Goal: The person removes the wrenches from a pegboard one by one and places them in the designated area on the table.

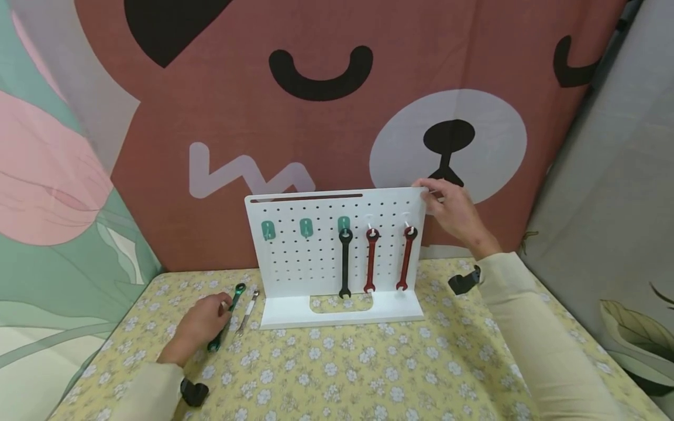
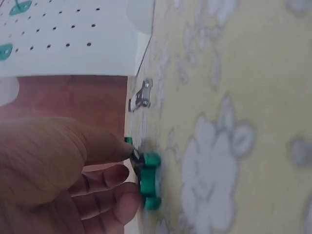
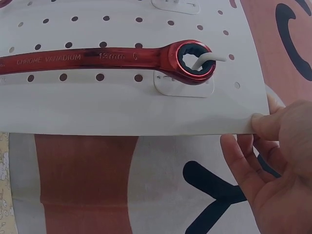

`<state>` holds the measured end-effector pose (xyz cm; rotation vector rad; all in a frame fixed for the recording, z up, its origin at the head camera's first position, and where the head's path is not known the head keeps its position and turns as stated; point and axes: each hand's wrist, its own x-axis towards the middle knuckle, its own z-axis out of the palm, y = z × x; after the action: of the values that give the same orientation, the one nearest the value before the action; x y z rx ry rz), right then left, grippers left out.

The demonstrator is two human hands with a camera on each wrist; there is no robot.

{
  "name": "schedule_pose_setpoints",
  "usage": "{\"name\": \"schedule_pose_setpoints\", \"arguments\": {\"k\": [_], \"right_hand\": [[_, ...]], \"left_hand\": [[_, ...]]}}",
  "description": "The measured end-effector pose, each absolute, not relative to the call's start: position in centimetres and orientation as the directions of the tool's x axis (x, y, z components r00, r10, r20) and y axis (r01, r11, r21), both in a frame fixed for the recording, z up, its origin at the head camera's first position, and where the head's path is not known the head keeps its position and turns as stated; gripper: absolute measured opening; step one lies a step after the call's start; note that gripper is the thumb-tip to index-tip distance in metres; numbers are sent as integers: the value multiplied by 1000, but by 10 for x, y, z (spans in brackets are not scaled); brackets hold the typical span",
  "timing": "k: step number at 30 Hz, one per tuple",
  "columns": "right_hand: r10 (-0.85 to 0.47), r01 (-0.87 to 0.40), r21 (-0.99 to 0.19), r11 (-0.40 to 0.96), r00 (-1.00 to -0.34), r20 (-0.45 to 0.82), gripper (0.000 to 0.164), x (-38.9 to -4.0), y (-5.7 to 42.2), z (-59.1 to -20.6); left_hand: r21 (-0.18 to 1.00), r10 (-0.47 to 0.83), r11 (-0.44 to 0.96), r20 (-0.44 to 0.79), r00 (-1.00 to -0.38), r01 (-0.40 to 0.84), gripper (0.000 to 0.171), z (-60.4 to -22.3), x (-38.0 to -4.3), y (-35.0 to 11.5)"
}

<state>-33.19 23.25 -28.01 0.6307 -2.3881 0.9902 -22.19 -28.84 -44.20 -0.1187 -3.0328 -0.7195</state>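
My left hand (image 1: 202, 318) pinches a green combination wrench (image 1: 215, 342) between thumb and fingers, low over the tablecloth; its green open end (image 2: 150, 183) shows past the fingertips in the left wrist view. Just to the right lies a small silver wrench (image 1: 247, 314) with a white band. With thumb and fingers my right hand (image 1: 451, 207) grips the top right corner of a white pegboard (image 1: 295, 263). On the board's hooks hang a black wrench (image 1: 344, 266), a red wrench (image 1: 371, 263) and, nearest that hand, another red wrench (image 3: 112, 58) stamped 13mm.
Two teal hooks, a left one (image 1: 268, 230) and a middle one (image 1: 306, 227), carry nothing. The pegboard's flat base (image 1: 284, 313) stands on a yellow flowered tablecloth (image 1: 368, 368). Behind it hangs a brown curtain (image 1: 326, 134) with a cartoon animal face.
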Motion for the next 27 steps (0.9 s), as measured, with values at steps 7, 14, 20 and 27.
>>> {"name": "schedule_pose_setpoints", "arguments": {"k": [7, 14, 20, 27], "right_hand": [[-224, -576, -519, 631, -776, 589, 24, -332, 233, -279], [-228, -578, -530, 621, -780, 583, 24, -332, 232, -280], [-234, -588, -502, 634, -765, 600, 25, -333, 233, -279], [-223, -586, -467, 662, -749, 624, 28, -331, 233, -282]], "left_hand": [[403, 146, 889, 203, -968, 218, 15, -437, -219, -268], [409, 204, 860, 272, -941, 305, 14, -422, -221, -230], [416, 288, 806, 348, -892, 422, 14, -415, -229, -185], [471, 349, 734, 358, -866, 490, 20, -408, -239, -141]]}}
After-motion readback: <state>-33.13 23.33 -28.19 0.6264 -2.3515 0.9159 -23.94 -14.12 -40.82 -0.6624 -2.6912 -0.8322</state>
